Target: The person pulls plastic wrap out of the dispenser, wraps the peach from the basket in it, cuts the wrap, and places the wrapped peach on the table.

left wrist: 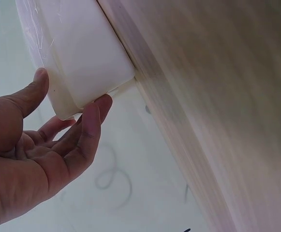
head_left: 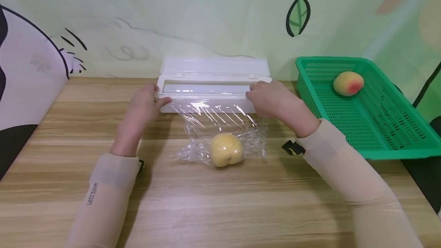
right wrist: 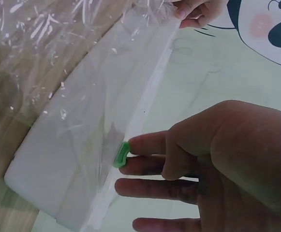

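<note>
A white cling film dispenser (head_left: 206,104) lies across the far side of the table with its lid raised. My left hand (head_left: 142,104) grips its left end, thumb on the front and fingers curled under the end in the left wrist view. At the right end is my right hand (head_left: 275,100). In the right wrist view its index and middle fingertips touch a green slide cutter (right wrist: 122,154) on the dispenser's edge; the fingers are fairly straight. Clear cling film (head_left: 210,116) runs from the dispenser toward me, around a yellow fruit (head_left: 225,149) on the table.
A green plastic basket (head_left: 320,106) stands at the right, holding a yellow and red peach (head_left: 348,83). Behind the wooden table (head_left: 193,206) hangs a printed pale green backdrop (head_left: 206,14), close to the raised lid.
</note>
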The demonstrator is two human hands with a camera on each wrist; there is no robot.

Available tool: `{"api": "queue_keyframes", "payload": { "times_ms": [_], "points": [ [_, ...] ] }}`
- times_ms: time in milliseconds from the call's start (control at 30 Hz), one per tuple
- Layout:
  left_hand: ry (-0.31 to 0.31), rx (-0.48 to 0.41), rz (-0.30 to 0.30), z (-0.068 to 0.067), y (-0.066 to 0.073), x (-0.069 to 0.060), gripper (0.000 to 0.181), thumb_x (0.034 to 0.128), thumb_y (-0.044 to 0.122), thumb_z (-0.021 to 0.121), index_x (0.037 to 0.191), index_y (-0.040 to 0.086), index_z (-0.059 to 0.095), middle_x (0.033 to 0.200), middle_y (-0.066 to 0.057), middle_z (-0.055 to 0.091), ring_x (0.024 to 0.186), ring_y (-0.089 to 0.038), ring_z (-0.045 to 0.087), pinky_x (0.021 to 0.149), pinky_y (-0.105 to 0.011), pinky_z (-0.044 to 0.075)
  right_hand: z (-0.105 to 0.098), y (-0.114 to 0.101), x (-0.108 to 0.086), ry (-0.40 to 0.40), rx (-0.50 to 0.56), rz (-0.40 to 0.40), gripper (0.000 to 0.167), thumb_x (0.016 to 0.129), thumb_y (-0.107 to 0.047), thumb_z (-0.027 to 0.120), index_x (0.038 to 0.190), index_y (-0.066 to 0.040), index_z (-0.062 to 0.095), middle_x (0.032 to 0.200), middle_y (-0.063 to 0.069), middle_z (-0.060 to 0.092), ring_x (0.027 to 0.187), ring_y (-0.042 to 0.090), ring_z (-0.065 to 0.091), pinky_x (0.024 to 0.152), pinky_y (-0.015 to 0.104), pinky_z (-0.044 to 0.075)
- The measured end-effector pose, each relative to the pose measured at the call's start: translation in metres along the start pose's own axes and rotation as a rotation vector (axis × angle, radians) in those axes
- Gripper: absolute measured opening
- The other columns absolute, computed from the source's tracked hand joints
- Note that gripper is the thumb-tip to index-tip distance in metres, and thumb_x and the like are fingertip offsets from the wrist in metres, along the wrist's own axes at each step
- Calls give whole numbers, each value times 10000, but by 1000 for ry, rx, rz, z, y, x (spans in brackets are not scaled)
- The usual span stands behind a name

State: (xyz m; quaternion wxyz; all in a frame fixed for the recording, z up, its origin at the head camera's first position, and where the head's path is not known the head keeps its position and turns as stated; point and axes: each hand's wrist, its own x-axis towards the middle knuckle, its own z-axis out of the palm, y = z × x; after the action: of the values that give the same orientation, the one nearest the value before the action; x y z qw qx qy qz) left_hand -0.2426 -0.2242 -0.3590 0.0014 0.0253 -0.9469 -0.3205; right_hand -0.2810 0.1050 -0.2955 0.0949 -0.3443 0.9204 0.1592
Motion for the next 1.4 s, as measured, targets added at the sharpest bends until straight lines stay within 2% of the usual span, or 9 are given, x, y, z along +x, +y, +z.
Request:
{"api": "queue_keyframes", "payload": {
  "times_ms": [167, 367, 500, 600, 733, 867, 967, 1200, 1400],
  "points": [
    [7, 4, 2, 1, 0, 1, 526, 1033, 275, 650, 1318, -115, 442, 1097, -284, 588, 943, -386, 549, 828, -534, 491, 5, 8, -12, -9, 3, 104, 139, 939, -56, 577, 965, -11, 705, 983, 122, 631, 860, 273, 597, 692, 463, 564],
    [-12, -7, 6, 2, -1, 1, 562, 1036, 282, 647, 1350, -128, 425, 1115, -292, 588, 952, -379, 549, 828, -519, 491, 16, 22, -21, 7, 143, 197, 99, 930, -80, 575, 887, -35, 653, 860, 90, 608, 730, 242, 568, 568, 410, 510],
    [-32, -46, 1, 2, -5, 0, 565, 1036, 285, 646, 1357, -120, 419, 1115, -277, 590, 931, -360, 562, 780, -474, 497, 24, 22, -24, 58, 215, 193, 146, 947, -83, 561, 1004, 3, 665, 930, 119, 627, 773, 262, 562, 610, 422, 511],
    [-39, -70, 11, 2, -7, 0, 540, 1032, 280, 651, 1335, -109, 433, 1103, -259, 590, 913, -346, 562, 757, -447, 493, 30, 18, -29, 104, 230, 195, 242, 953, -75, 547, 1134, 44, 655, 1062, 173, 641, 888, 312, 589, 704, 474, 534],
    [-71, -106, 25, -1, -10, 0, 555, 1036, 298, 635, 1350, -109, 424, 1199, -301, 592, 1019, -383, 590, 845, -485, 509, 34, 7, -37, 207, 216, 184, 341, 974, -97, 555, 1276, 51, 614, 1245, 234, 611, 1103, 402, 594, 859, 549, 527],
    [-130, -120, 30, -7, -13, 2, 681, 1036, 397, 605, 1438, -106, 382, 1340, -345, 539, 1204, -451, 546, 991, -567, 460, 32, -13, -44, 345, 226, 87, 374, 982, -102, 597, 1325, 47, 603, 1292, 247, 605, 1153, 415, 597, 916, 542, 521],
    [-183, -136, 34, -14, -16, 1, 791, 1027, 480, 582, 1523, -83, 332, 1415, -345, 490, 1288, -472, 492, 1036, -592, 426, 30, -33, -47, 384, 253, -34, 367, 983, -111, 630, 1314, 48, 615, 1276, 225, 625, 1145, 384, 613, 940, 509, 523],
    [-258, -299, 34, -29, -20, -3, 828, 1022, 480, 606, 1593, -18, 273, 1515, -287, 403, 1316, -440, 471, 1048, -583, 426, 35, -70, -45, 386, 264, -257, 407, 985, -260, 690, 1292, 3, 648, 1254, 142, 648, 1171, 306, 606, 990, 458, 502],
    [-218, -402, 27, -33, -20, -3, 804, 1008, 445, 649, 1614, 66, 279, 1580, -214, 353, 1423, -389, 357, 1129, -559, 340, 41, -80, -41, 371, 272, -337, 544, 958, -428, 727, 1314, -25, 648, 1224, 89, 646, 1130, 254, 610, 977, 415, 504]
  ]
}}
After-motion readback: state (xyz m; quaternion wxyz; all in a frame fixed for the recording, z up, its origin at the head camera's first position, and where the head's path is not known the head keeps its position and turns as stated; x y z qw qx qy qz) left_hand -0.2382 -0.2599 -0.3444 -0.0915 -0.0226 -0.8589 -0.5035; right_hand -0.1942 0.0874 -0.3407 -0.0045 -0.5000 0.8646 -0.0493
